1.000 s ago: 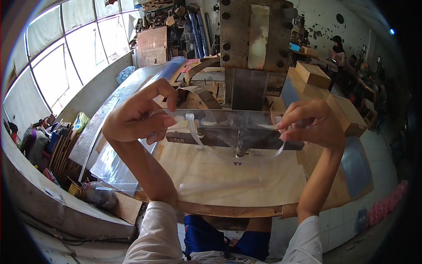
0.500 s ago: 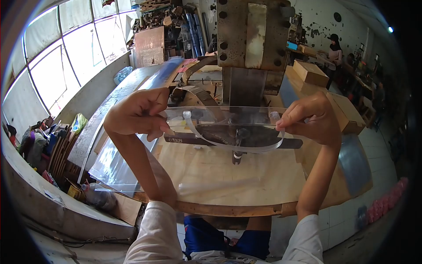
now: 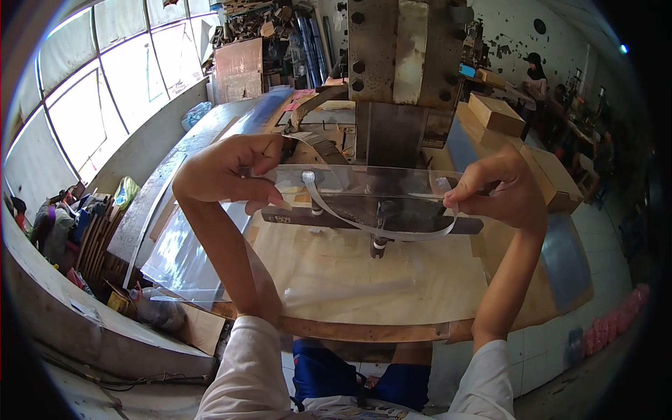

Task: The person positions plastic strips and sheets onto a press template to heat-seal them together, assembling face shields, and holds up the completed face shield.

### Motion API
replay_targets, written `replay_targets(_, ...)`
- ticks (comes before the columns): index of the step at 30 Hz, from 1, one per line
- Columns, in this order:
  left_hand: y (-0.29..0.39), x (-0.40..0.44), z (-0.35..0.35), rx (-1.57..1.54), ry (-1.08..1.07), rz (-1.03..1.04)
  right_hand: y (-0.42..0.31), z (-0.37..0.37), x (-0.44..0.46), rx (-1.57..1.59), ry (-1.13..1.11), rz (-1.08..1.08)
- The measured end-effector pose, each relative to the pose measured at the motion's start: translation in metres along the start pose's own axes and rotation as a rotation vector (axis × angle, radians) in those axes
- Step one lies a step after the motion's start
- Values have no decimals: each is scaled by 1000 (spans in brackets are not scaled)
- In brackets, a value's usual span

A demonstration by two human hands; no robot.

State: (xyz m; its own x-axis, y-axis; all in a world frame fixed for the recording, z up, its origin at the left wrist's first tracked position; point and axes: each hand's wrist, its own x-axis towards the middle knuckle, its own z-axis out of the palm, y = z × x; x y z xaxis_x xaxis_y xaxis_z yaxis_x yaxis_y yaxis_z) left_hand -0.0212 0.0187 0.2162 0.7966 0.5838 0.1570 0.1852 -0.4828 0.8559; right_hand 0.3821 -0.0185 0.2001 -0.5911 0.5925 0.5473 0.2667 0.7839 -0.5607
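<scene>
In the head view a clear plastic strip [image 3: 371, 180] is stretched between my two hands in front of a machine. My left hand [image 3: 234, 175] pinches its left end with bent fingers. At the other end my right hand [image 3: 498, 190] grips it between thumb and fingertips. A narrow translucent band [image 3: 413, 236] sags in a curve below the strip, its right end near my right fingertips. Behind the plastic lies a dark metal bar [image 3: 287, 215] with writing on its left end. A pale board [image 3: 378, 262] spreads beneath, with a rolled translucent piece [image 3: 350, 290] on it.
The heavy machine column [image 3: 392, 133] rises just beyond my hands. Clear sheets [image 3: 192, 255] lie at the left, cardboard boxes [image 3: 549, 175] at the right. The wooden table edge [image 3: 364, 332] is close to my body. A person [image 3: 535, 84] is at the far right.
My left hand has shifted slightly to the right and up, bringing the strip's left side along. The curved band's left end has moved right. My right hand has barely moved.
</scene>
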Motion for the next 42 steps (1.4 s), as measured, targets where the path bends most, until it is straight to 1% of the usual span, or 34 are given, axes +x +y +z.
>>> replay_targets(4, -2, 0, 0, -27, 14, 8, 1, 1, 0, 13, 15, -37)
replay_targets(14, -2, -1, 0, -39, 24, 10, 0, 1, 3, -16, 7, -5)
replay_targets(16, -1, -1, 1, -29, 31, 11, -1, 1, 3, -17, -2, 29)
replay_targets(20, 1, -3, -2, 8, 11, -23, 3, 1, 4, -46, -2, -6)
replay_targets(23, 2, -3, 0, 1, 19, 21, 4, 2, 4, -22, 4, 4)
replay_targets(28, 5, -7, -2, 56, 13, 23, 5, 1, 5, -32, -1, -27)
replay_targets(29, 3, -6, -2, 51, 11, 41, 4, 0, 5, -59, -3, -31)
replay_targets(32, 6, -5, 4, 105, -39, 216, 2, -2, 4, -109, 6, -45)
replay_targets(33, 9, -5, 8, 60, -26, 210, 1, -2, 3, -110, 9, -48)
replay_targets(34, 8, -2, 7, 103, -69, 301, -1, -2, 3, -109, 12, -52)
replay_targets(36, 8, 2, 5, 180, -166, 473, -14, -3, -3, -97, 143, 8)
replay_targets(37, 9, 3, 7, 196, -194, 488, -24, -3, -10, -92, 210, 47)
replay_targets(39, 14, 9, 12, 233, -244, 542, -57, -8, -34, -308, 238, -17)
replay_targets(40, 17, 15, 17, 245, -322, 574, -75, -12, -47, -427, 244, -57)
replay_targets(42, 29, 29, 30, 293, -468, 642, -107, -14, -67, -475, 123, 49)
